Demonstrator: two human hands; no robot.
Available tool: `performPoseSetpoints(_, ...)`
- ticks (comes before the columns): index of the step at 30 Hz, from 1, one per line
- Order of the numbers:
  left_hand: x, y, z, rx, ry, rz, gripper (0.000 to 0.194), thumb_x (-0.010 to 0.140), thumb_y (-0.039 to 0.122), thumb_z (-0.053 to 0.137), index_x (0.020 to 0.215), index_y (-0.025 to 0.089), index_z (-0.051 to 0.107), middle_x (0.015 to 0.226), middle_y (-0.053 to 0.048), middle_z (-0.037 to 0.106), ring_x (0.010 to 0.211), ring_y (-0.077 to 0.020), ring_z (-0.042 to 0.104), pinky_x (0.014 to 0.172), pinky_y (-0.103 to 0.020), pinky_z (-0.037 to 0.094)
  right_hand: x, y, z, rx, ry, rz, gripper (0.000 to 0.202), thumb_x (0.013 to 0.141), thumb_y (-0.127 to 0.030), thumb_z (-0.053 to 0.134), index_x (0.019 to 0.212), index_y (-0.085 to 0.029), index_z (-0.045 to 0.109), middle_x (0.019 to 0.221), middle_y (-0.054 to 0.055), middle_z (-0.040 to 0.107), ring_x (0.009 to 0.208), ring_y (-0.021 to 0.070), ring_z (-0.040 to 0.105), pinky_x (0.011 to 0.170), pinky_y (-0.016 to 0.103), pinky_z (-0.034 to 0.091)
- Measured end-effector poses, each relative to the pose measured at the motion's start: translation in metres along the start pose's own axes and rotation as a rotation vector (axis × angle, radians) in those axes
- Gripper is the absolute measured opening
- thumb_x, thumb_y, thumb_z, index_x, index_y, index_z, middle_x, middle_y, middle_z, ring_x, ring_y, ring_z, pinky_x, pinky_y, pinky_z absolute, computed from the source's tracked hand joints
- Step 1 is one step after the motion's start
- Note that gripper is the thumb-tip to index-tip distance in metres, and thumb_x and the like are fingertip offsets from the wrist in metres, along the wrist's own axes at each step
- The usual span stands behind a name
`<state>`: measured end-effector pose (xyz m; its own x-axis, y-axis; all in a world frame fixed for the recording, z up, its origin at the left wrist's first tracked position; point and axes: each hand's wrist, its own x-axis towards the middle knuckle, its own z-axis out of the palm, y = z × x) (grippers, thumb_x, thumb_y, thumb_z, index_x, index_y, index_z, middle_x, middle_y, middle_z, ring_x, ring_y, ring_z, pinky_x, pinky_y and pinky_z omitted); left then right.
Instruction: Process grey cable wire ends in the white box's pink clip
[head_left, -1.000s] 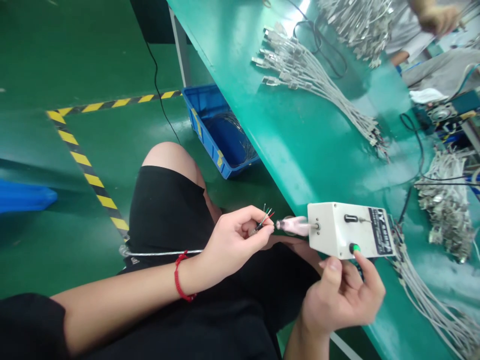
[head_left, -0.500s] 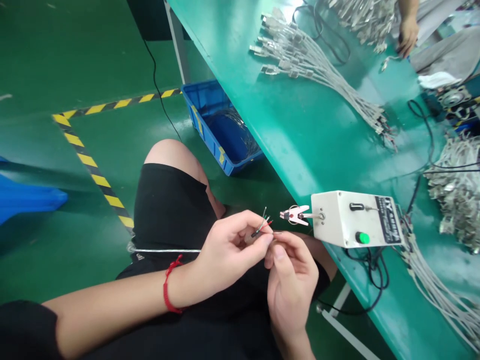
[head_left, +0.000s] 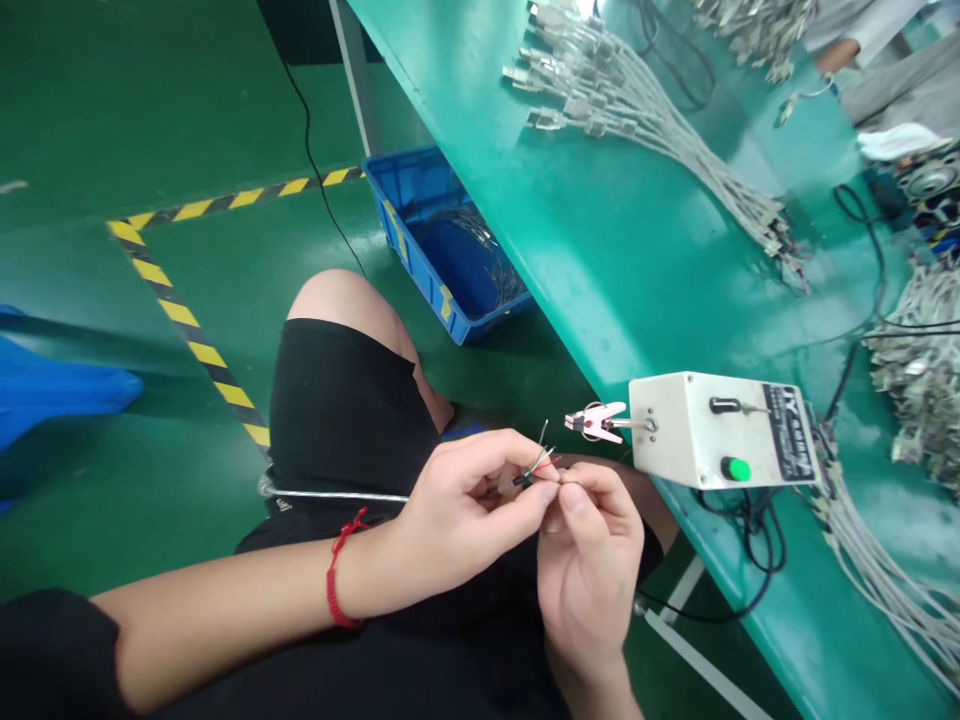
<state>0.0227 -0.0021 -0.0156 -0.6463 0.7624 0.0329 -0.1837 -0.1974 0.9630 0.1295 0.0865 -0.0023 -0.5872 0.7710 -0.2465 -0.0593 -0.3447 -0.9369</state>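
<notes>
My left hand (head_left: 469, 510) is closed around a grey cable (head_left: 337, 494), whose length trails left over my lap. From between its thumb and forefinger stick out thin stripped wires (head_left: 541, 462), green, white and red. The fingertips of my right hand (head_left: 589, 540) are pinched together and meet those of my left hand at the wires; what exactly they grip is too small to tell. Just beyond the fingers, a small clip (head_left: 598, 422) projects from a light grey box (head_left: 712, 428) with a green button.
The green table (head_left: 600, 260) carries a bundle of USB cables (head_left: 637, 120), a connector pile (head_left: 919, 375) and more cables (head_left: 877, 570). A blue bin (head_left: 420, 262) with cables stands on the floor beneath its edge. Another person's hand (head_left: 838, 55) is at the top right.
The view has shifted slightly, so the table things appear farther right and higher. My fingertips have drawn closer together at the wires. The other person's hand has moved up, partly behind a sleeve.
</notes>
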Motion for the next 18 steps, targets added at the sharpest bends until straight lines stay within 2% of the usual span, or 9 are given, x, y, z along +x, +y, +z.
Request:
performPoseSetpoints(9, 0.001, -0.0044, 0.0009, -0.083, -0.025, -0.062, 0.001, 0.095, 0.017, 0.069, 0.096, 0.016, 0.069, 0.071, 0.001, 0.06, 0.056, -0.0075, 0.049, 0.05, -0.019, 0.039, 0.0031, 0.0027, -0.0002, 0.009, 0.069, -0.055, 0.011, 0.084, -0.02, 0.082, 0.091, -0.024, 0.074, 0.086, -0.002, 0.069, 0.076, 0.0088, 0.065, 0.071, 0.018, 0.055)
performPoseSetpoints(14, 0.0006, -0.006, 0.0013, -0.131, -0.05, -0.043, 0.004, 0.095, 0.013, 0.069, 0.096, 0.017, 0.068, 0.077, 0.0, 0.065, 0.061, -0.0073, 0.054, 0.054, -0.018, 0.042, 0.0038, 0.0015, -0.0011, 0.065, 0.004, -0.016, 0.006, 0.087, -0.02, 0.077, 0.091, -0.023, 0.073, 0.083, -0.002, 0.067, 0.073, 0.0091, 0.061, 0.067, 0.02, 0.051)
performPoseSetpoints(18, 0.0029, -0.0039, -0.0011, -0.136, -0.05, 0.036, 0.008, 0.094, 0.01, 0.068, 0.1, 0.016, 0.071, 0.082, -0.003, 0.07, 0.065, -0.0101, 0.063, 0.056, -0.019, 0.047, 0.0056, -0.0012, -0.0003, 0.104, -0.027, 0.011, 0.006, 0.086, -0.02, 0.077, 0.087, -0.022, 0.072, 0.075, -0.003, 0.062, 0.067, 0.0081, 0.057, 0.063, 0.019, 0.049)
